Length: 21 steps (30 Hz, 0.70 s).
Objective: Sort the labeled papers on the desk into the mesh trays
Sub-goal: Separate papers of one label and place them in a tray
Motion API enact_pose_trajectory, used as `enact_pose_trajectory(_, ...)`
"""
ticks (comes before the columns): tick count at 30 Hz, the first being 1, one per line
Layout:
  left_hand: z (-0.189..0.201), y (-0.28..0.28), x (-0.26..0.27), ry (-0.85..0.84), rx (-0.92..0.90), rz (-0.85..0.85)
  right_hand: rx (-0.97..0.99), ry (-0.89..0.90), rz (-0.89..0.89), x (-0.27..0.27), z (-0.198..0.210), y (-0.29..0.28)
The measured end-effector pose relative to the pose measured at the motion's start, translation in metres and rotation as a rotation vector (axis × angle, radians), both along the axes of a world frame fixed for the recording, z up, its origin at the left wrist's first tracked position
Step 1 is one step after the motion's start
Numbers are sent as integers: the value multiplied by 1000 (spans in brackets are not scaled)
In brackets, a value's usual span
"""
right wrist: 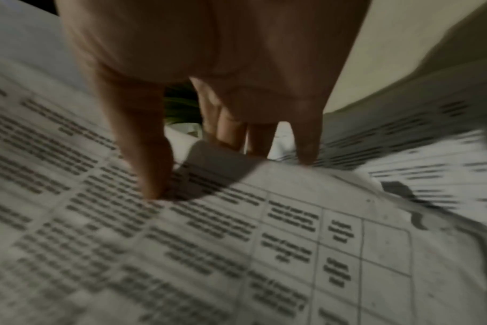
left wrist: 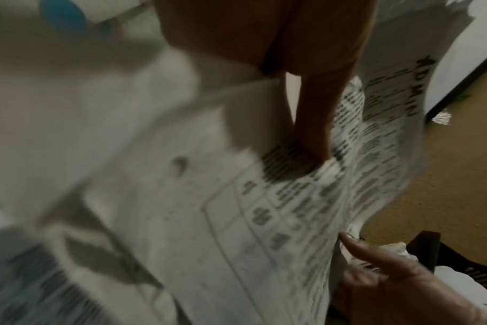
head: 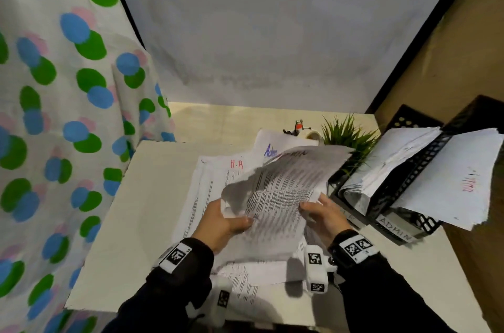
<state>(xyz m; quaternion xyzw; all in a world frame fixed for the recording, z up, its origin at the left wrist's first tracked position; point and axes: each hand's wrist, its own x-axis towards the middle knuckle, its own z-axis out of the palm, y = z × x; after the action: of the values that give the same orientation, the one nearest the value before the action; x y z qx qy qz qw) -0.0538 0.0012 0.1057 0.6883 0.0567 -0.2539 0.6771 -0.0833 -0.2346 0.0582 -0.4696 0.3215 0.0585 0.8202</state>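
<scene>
A crumpled printed sheet (head: pixel 283 190) is held up over the paper pile (head: pixel 218 177) on the desk. My left hand (head: pixel 223 219) pinches its left edge, thumb on top. My right hand (head: pixel 321 212) grips its right edge, thumb (right wrist: pixel 150 158) pressed on the print and fingers behind. In the left wrist view the sheet (left wrist: pixel 264 220) carries "ADMIN" written at its far end. Sheets marked "H.R" (head: pixel 236 164) and "Admin" (head: pixel 270 152) lie in the pile beneath. Black mesh trays (head: pixel 414 177) stand at the right with papers in them; the front one is labelled ADMIN (head: pixel 396 229).
A small green plant (head: pixel 346 133) and a tape dispenser (head: pixel 302 129) stand behind the pile. A dotted curtain (head: pixel 54 114) hangs at the left. The white desk (head: pixel 141 210) shows bare at the left of the papers. A brown wall (head: pixel 463 46) rises behind the trays.
</scene>
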Motion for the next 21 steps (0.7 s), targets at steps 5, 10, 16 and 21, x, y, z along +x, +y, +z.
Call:
enact_pose_trajectory(5,21,-8,7,-252,34,234,-387,-259,-37,14,50,2)
enact_pose_trajectory(10,16,-11,2,-313,7,255,-452,-404,-37,6,66,12)
enact_pose_trajectory(16,-5,-18,1,-206,99,337,-512,-356,65,-9,46,20)
enact_pose_trajectory(21,11,-25,-6,-371,31,333,-548,-325,-78,-16,49,19)
